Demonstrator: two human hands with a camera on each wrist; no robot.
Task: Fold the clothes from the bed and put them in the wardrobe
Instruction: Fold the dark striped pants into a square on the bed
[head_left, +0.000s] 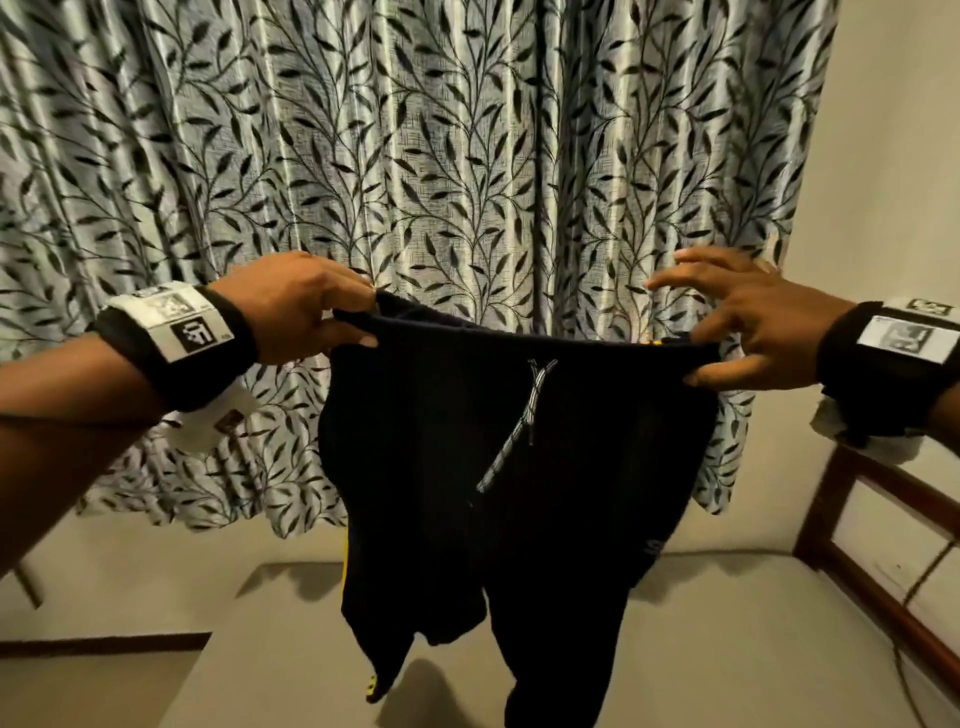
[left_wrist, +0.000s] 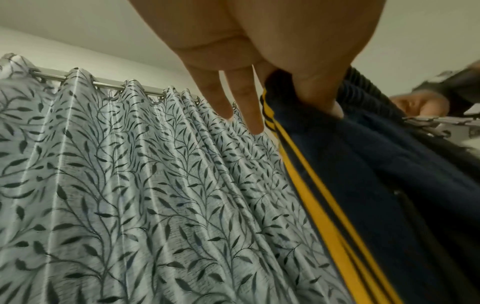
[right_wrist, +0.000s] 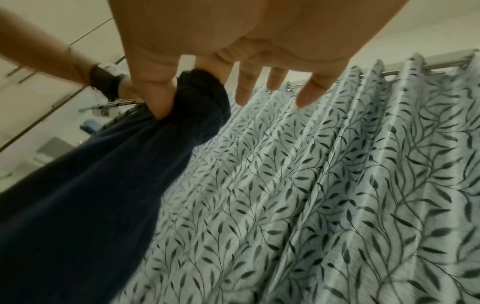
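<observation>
Leaf-patterned curtain (head_left: 467, 156) hangs behind the work; a bare mattress (head_left: 727, 649) lies below. Dark track pants (head_left: 509, 467) with yellow side stripes are held up in the air by the waistband. Left hand (head_left: 296, 306) pinches one end of the waistband between thumb and forefinger; right hand (head_left: 743, 332) pinches the other end likewise, remaining fingers spread free. Waistband runs level between the two grips, pulled nearly taut. Long axis of the garment drops straight down from the grips, legs dangling just above the mattress. Judgement: both hands are equally placed; folding turns on bringing the two grips together.
</observation>
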